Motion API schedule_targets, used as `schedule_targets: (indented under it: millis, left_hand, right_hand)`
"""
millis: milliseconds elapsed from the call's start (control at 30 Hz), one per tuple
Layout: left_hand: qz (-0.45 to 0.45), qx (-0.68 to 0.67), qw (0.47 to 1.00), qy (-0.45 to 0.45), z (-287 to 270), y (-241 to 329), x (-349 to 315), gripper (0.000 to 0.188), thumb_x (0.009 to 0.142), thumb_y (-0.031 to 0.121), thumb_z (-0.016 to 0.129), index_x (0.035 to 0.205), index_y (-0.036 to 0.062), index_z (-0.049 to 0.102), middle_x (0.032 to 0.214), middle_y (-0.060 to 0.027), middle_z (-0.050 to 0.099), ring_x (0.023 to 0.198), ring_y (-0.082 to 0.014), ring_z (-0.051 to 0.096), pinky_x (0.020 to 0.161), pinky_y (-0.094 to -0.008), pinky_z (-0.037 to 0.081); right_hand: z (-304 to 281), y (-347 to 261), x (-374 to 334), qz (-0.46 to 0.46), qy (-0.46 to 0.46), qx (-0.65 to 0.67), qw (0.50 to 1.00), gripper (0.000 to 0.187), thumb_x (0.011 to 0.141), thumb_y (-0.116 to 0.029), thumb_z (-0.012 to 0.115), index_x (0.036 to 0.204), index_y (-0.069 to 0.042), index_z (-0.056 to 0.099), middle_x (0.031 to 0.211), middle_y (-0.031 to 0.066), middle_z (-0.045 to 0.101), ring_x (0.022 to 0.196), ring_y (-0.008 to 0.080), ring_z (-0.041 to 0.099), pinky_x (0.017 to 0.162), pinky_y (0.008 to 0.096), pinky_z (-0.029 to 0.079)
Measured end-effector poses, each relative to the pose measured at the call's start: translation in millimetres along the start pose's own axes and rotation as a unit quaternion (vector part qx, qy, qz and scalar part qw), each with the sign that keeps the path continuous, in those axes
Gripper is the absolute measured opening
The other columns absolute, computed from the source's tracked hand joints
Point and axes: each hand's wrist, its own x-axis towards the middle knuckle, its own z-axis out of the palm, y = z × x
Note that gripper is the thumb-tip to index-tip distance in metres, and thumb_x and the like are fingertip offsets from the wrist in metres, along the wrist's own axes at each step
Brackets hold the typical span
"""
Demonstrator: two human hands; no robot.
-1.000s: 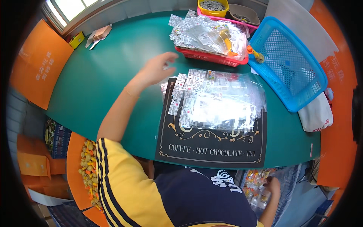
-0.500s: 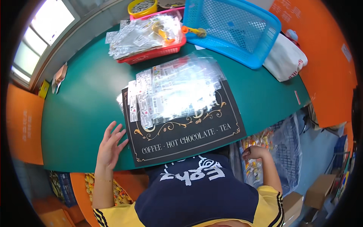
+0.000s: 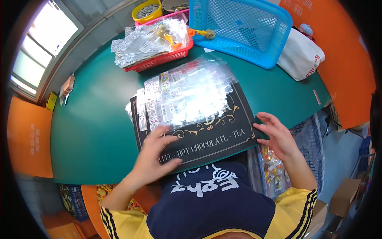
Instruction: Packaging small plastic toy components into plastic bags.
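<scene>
A black printed placemat (image 3: 215, 145) lies on the green table, and a spread stack of clear plastic bags (image 3: 175, 95) with printed white labels covers its far part. Light glares off the middle of the stack. Over the mat's near left part hangs my left hand (image 3: 156, 154), fingers apart and holding nothing, its fingertips close to the near edge of the bags. My right hand (image 3: 279, 137) is at the mat's near right corner, fingers spread and likewise holding nothing. Whether either hand touches the mat I cannot tell.
Behind the stack stand a red basket (image 3: 159, 60) heaped with bags and a blue basket (image 3: 274, 47), with an orange-and-yellow toy (image 3: 203, 33) between them. A yellow bowl (image 3: 147, 17) holds grey pieces. A white cloth bag (image 3: 302, 63) lies at right. Below right is a lined crate of packed pieces (image 3: 274, 175).
My left hand has moved right, from beside the mat to over it. My right hand has come up from the crate to the mat's corner, its fingers now spread.
</scene>
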Motion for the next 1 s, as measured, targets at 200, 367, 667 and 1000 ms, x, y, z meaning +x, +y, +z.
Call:
schedule_targets:
  millis: [200,367,667,1000]
  left_hand:
    - [0.225,0.059,0.962,-0.142,66,26,46,0.068,0.075,0.032,0.071,0.133,0.0126,0.042,0.142,-0.0166,0.033,0.135,-0.0399,0.025,0.106,-0.0573,0.023]
    - [0.219,0.085,0.963,-0.135,93,36,81,0.080,0.075,0.036,0.071,0.140,0.0125,0.032,0.144,-0.0174,0.029,0.136,-0.0401,0.023,0.105,-0.0602,0.020]
    - [-0.049,-0.230,0.970,-0.062,80,28,88,0.043,0.092,0.017,0.052,0.130,-0.0027,0.045,0.122,-0.0201,0.056,0.118,-0.0266,0.051,0.104,-0.0365,0.035]
    - [0.068,-0.238,0.964,-0.098,61,49,94,0.078,0.071,0.027,0.079,0.134,0.0023,0.040,0.134,-0.0180,0.045,0.128,-0.0265,0.042,0.106,-0.0402,0.031]
  right_hand:
    - [-4,9,0,-0.048,0.012,-0.133,0.990,0.050,0.083,-0.020,0.062,0.130,-0.014,0.044,0.140,0.0054,0.037,0.120,0.0189,0.044,0.085,0.0374,0.040]
    - [-4,-9,14,0.039,0.002,-0.005,0.999,0.050,0.085,-0.022,0.060,0.131,-0.015,0.042,0.136,0.0056,0.042,0.114,0.0189,0.049,0.079,0.0354,0.044]
    - [9,-26,54,-0.003,-0.164,0.147,0.975,0.037,0.096,-0.029,0.045,0.123,-0.005,0.051,0.128,0.0085,0.054,0.102,0.0156,0.058,0.077,0.0270,0.049]
    - [7,17,81,-0.095,-0.048,0.183,0.977,0.018,0.088,-0.020,0.058,0.104,-0.012,0.056,0.117,0.0013,0.054,0.110,0.0141,0.049,0.093,0.0381,0.037]
